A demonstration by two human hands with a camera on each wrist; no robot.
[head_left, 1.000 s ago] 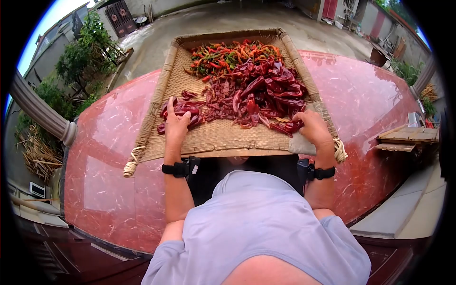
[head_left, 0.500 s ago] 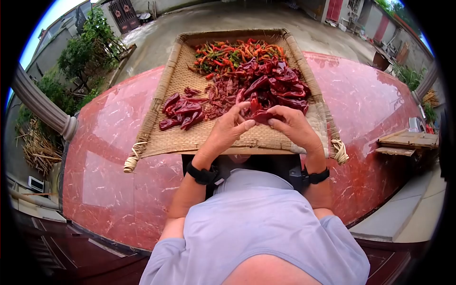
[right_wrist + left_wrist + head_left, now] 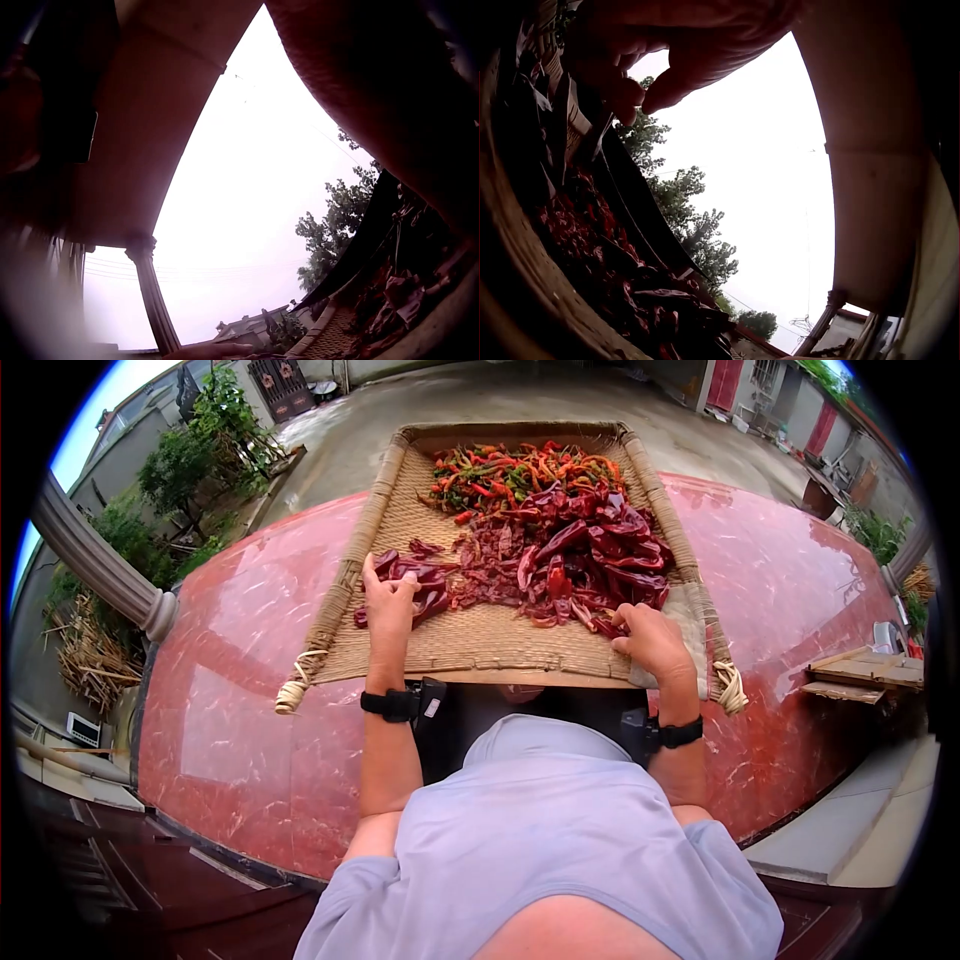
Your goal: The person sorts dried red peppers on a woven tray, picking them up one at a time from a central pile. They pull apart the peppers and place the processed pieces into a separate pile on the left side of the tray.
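Note:
A woven tray in front of me holds red chili peppers. My left hand is at the left edge, over a small pile of long, glossy dark red peppers; its index finger and thumb are spread apart. In the dim left wrist view, the left thumb and fingertips show above the peppers. At the front right, my right hand has bent fingers around the end of a red chili pepper at the edge of the big dark red heap. The right wrist view hides its fingertips.
Smaller orange, red and green peppers lie at the tray's far end, with shrivelled dark ones in the middle. A grey cloth patch covers part of the right side. Red marble surrounds the tray; wooden boards stand at the right.
Half a second ago both hands met at the front middle around a dark red pepper. Since then the left hand has moved left to the small pile and the right hand to the heap's front right.

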